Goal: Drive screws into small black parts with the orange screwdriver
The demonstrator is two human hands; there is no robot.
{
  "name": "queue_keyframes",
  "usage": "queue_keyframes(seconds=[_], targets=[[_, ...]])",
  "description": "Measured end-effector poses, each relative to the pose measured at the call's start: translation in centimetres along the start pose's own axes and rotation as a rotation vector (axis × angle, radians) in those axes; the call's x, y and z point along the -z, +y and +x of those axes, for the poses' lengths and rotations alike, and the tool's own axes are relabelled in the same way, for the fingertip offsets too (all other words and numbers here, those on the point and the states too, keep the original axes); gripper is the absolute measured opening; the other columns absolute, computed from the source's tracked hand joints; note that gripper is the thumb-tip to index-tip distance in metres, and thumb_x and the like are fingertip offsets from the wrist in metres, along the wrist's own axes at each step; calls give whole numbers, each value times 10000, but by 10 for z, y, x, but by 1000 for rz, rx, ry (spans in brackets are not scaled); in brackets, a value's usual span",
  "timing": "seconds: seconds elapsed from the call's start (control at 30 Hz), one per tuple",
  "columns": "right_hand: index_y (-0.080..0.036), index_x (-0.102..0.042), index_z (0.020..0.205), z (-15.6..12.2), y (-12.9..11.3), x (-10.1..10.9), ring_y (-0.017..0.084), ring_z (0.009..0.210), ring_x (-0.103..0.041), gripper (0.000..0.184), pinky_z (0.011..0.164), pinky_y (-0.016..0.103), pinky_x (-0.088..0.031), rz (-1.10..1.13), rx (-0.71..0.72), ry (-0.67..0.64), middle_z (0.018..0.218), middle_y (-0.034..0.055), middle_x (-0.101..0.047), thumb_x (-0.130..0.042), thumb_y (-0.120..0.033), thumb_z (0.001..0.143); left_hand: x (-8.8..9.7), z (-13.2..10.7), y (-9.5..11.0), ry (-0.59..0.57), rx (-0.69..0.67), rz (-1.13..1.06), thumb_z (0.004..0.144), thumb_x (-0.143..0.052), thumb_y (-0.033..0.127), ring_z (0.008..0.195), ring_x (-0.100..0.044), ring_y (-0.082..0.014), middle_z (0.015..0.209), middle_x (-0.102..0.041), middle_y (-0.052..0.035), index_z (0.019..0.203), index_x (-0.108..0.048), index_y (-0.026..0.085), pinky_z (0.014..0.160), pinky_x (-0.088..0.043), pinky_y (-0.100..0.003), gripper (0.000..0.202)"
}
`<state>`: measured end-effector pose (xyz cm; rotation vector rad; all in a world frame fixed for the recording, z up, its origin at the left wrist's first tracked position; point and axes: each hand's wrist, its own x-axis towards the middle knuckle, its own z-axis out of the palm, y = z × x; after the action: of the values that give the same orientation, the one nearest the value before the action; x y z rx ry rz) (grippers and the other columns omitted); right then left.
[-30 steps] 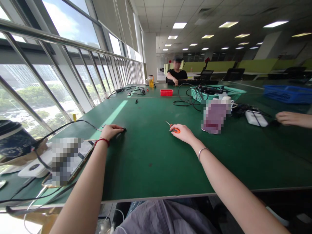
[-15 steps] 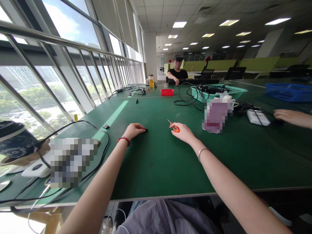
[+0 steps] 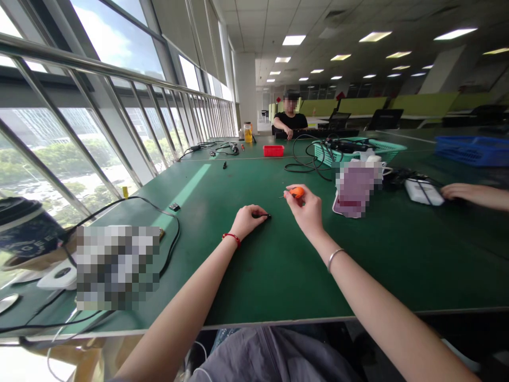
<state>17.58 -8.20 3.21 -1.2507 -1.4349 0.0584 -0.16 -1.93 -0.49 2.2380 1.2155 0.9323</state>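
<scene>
In the head view my left hand (image 3: 247,222), with a red bracelet at the wrist, pinches a small dark elongated piece (image 3: 262,215) just above or on the green table (image 3: 246,276). My fingers cover part of that piece, so its kind does not show. To the right, my right hand (image 3: 306,209) is closed around a screwdriver with an orange handle (image 3: 297,192). Its thin metal shaft points left, toward the space above my left hand. The screwdriver tip and the dark piece are apart.
A red box (image 3: 273,151) stands farther back, left of a teal basket (image 3: 358,151) of cables. A purple blurred item (image 3: 353,191) and a white device (image 3: 423,192) lie rightward, near another person's hand (image 3: 455,191). Cables (image 3: 172,254) and a cup (image 3: 27,228) are left.
My left hand has moved right with the dark piece, closer to my right hand. My right hand has lifted and turned the screwdriver. The other person's hand has shifted left toward the white device.
</scene>
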Motion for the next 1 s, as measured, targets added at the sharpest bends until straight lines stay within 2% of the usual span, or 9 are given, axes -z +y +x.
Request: queue_keyframes(seconds=[0.1, 0.23, 0.53, 1.0], targets=[[-207, -514, 868, -3, -10, 3, 122, 581, -539, 260, 579, 227, -420, 86, -3, 67, 694, 13, -580, -482, -463, 839, 0, -1, 1, 3, 8, -3, 717, -630, 243, 806, -653, -182, 844, -731, -48, 802, -723, 178, 785, -507, -294, 142], [-226, -447, 791, -7, -18, 4, 118, 555, -522, 238, 560, 224, -415, 93, 12, 20, 674, 5, -555, -479, -458, 832, 0, -2, 2, 11, 12, 3, 698, -629, 210, 816, -658, -186, 862, -731, -47, 811, -722, 178, 778, -514, -289, 150], [-233, -458, 814, -9, -17, -1, 113, 511, -505, 218, 544, 221, -390, 15, 26, -125, 648, -14, -548, -482, -449, 824, 0, -1, 0, 7, -10, 16, 685, -618, 170, 801, -650, -179, 849, -722, -46, 824, -712, 166, 770, -507, -280, 168], [-226, -477, 796, -9, -12, -6, 110, 475, -492, 219, 497, 214, -359, 72, 81, -123, 593, -33, -535, -528, -438, 803, -1, -1, -3, 3, -24, 17, 693, -618, 160, 772, -636, -154, 842, -701, -34, 816, -715, 167, 758, -514, -260, 157]])
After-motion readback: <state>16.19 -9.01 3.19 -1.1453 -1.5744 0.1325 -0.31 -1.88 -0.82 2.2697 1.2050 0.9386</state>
